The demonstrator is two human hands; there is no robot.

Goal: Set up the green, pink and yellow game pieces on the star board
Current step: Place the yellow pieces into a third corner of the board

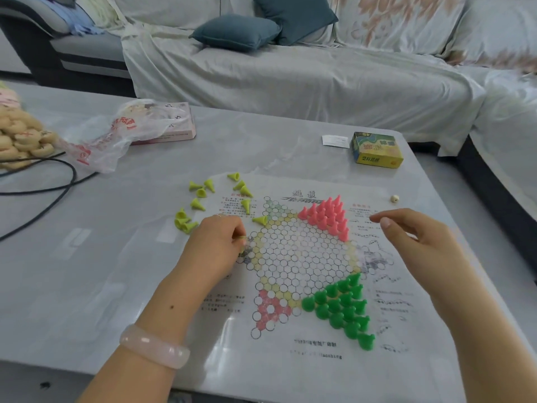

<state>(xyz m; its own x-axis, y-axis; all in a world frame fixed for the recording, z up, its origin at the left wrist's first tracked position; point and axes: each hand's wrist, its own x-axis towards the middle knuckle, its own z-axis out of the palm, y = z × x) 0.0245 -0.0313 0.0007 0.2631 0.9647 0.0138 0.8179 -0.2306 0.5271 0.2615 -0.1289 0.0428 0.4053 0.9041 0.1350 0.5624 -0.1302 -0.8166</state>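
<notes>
The star board [302,257], a thin printed sheet, lies on the grey table. Pink pieces [327,218] fill its upper right point, standing upright. Green pieces [341,308] fill the lower right point. Several yellow pieces [203,196] lie tipped over on the table and sheet at the upper left, one [260,220] beside the board's left side. My left hand [216,242] rests on the left point of the star, fingertips pinching a yellow piece [242,238] that is mostly hidden. My right hand [412,237] hovers over the sheet's right side with relaxed fingers, holding nothing.
A small die [394,199] sits at the sheet's upper right. A yellow-green box [376,151] and a white slip [335,141] lie behind it. At the left are a plastic bag [116,135], a pink box [177,123], round wooden pieces [20,138] and a black cable [58,181].
</notes>
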